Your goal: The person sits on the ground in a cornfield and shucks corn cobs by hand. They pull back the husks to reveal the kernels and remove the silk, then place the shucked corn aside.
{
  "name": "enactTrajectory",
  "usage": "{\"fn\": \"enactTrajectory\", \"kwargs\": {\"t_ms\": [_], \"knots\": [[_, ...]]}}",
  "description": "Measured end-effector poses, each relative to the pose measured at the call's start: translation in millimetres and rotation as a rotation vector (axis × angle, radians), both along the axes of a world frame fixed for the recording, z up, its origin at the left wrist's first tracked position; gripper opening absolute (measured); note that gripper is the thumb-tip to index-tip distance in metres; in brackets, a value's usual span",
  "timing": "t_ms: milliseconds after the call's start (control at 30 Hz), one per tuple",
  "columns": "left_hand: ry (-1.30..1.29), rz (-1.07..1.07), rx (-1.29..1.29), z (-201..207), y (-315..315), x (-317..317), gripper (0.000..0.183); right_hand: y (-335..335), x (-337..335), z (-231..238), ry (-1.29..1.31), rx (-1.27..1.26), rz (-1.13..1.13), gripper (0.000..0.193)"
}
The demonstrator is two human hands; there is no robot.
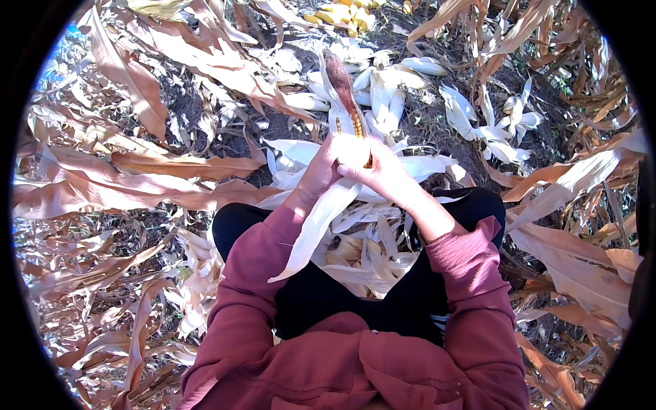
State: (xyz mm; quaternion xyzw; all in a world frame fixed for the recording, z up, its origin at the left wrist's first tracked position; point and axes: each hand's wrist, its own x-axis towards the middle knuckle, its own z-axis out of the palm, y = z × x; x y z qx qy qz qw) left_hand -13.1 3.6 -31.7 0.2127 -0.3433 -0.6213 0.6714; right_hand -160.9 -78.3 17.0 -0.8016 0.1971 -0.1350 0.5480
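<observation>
An ear of corn point(357, 126) points away from me, held up over my lap. Its husk is partly opened, so yellow kernels show, and dark brown silk point(337, 74) covers the tip. My left hand point(321, 166) is closed round the ear's near part from the left. From the right, my right hand point(380, 171) grips the same part, its thumb lying across the husk. A long pale strip of husk point(316, 236) hangs down from the hands toward my left thigh. Bright glare hides some of the fingers and the butt of the ear.
Peeled husks point(369, 263) lie between my bent legs point(471, 212). Beyond the hands are several pale husked pieces point(389, 85) and a pile of yellow corn ears point(348, 15). Dry corn leaves point(184, 166) and stalks crowd both sides.
</observation>
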Motion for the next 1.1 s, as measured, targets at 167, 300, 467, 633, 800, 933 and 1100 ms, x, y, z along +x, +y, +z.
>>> {"fn": "enactTrajectory", "kwargs": {"t_ms": [167, 300, 467, 633, 800, 933, 1100], "knots": [[-0.476, 0.648, 0.179, 22, 3, -5, 0.04, 8, 3, -8, 0.066, -0.208, -0.22, 0.063], [-0.353, 0.814, 0.268, 39, 6, 12, 0.039, 3, 2, -21, 0.06, -0.246, -0.22, 0.065], [-0.472, 0.771, 0.305, 39, 12, 20, 0.036, 7, 4, -26, 0.098, -0.318, -0.222, 0.064], [-0.456, 0.738, 0.305, 36, 10, 13, 0.03, 10, 9, -22, 0.183, -0.349, -0.234, 0.063], [-0.476, 0.761, 0.311, 38, 11, 12, 0.027, 12, 10, -18, 0.228, -0.357, -0.237, 0.061], [-0.544, 0.788, 0.387, 33, 12, 14, 0.024, 12, 10, -25, 0.237, -0.438, -0.235, 0.06], [-0.535, 0.774, 0.446, 41, 15, 12, 0.019, 12, 9, -25, 0.309, -0.517, -0.244, 0.061]]}}
